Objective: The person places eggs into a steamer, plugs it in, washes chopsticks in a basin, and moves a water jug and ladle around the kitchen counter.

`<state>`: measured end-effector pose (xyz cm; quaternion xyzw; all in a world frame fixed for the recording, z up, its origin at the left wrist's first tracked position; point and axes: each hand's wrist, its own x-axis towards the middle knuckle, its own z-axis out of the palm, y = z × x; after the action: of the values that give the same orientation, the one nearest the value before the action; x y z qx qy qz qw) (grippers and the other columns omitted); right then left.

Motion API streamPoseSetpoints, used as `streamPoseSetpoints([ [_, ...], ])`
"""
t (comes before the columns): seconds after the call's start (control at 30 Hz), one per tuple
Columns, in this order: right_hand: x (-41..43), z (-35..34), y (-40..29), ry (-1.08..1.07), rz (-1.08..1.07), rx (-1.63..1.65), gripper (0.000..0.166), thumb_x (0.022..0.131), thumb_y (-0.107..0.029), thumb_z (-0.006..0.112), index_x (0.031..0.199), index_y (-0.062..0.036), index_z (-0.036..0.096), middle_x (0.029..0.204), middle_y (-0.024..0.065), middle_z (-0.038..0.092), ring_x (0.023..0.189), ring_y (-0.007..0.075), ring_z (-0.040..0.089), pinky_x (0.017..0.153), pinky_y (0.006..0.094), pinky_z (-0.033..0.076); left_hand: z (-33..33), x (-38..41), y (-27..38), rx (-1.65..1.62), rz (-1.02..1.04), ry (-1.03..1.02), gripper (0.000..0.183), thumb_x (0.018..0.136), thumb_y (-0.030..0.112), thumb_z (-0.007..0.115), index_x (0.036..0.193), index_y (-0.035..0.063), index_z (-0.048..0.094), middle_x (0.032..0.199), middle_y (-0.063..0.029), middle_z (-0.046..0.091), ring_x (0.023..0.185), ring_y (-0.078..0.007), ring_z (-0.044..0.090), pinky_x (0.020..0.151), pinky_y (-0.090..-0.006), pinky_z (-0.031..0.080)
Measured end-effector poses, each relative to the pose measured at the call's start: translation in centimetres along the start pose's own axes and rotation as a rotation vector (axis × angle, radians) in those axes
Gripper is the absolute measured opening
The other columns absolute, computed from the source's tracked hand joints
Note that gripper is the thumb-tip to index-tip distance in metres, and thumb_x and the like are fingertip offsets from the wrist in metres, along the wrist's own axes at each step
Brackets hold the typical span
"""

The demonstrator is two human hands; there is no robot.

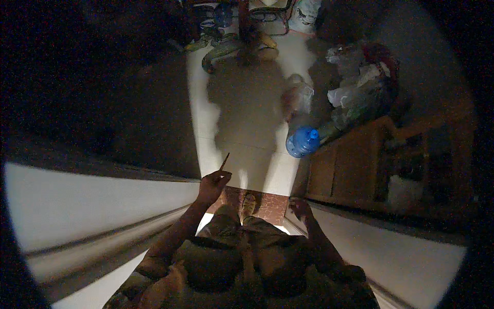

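Observation:
My left hand is raised in front of me at the left side of a doorway. Between its thumb and fingers is a thin, slender stick, perhaps a brush or pencil, pointing away and upward. My right hand hangs lower, near the right door frame, with its fingers partly bent. Dim light hides whether anything is in it. Below me, one shoe shows on a reddish-brown patterned threshold.
A blue water jug stands ahead on the right, beside a wooden cabinet. Plastic bags are heaped beyond it, with another bag on the pale floor. Farther ahead lie dim items near a white sack. White walls flank me.

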<state>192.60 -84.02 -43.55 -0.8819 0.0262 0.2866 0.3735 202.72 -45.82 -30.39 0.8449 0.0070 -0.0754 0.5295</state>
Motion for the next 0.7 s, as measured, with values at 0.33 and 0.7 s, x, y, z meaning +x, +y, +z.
streamPoseSetpoints([
  [0.33, 6.1, -3.0, 6.0, 0.363, 0.158, 0.131, 0.032, 0.089, -0.033, 0.055, 0.105, -0.0054, 0.060, 0.092, 0.0073, 0.064, 0.080, 0.0212, 0.061, 0.071, 0.0367, 0.048, 7.6, 22.5, 5.5, 0.285, 0.325, -0.463, 0.030, 0.086, 0.036, 0.060, 0.096, 0.0097, 0.069, 0.085, -0.0151, 0.066, 0.076, -0.0246, 0.064, 0.070, -0.0359, 0.050],
  [0.7, 3.9, -1.0, -4.9, 0.738, 0.912, 1.293, 0.016, 0.086, -0.013, 0.055, 0.098, -0.0024, 0.060, 0.077, 0.0096, 0.066, 0.057, 0.0172, 0.062, 0.047, 0.0286, 0.049, 17.2, 39.3, 11.5, 0.501, 0.667, -0.877, 0.031, 0.079, 0.038, 0.067, 0.092, 0.0095, 0.068, 0.073, -0.0108, 0.064, 0.068, -0.0237, 0.063, 0.064, -0.0363, 0.050],
])
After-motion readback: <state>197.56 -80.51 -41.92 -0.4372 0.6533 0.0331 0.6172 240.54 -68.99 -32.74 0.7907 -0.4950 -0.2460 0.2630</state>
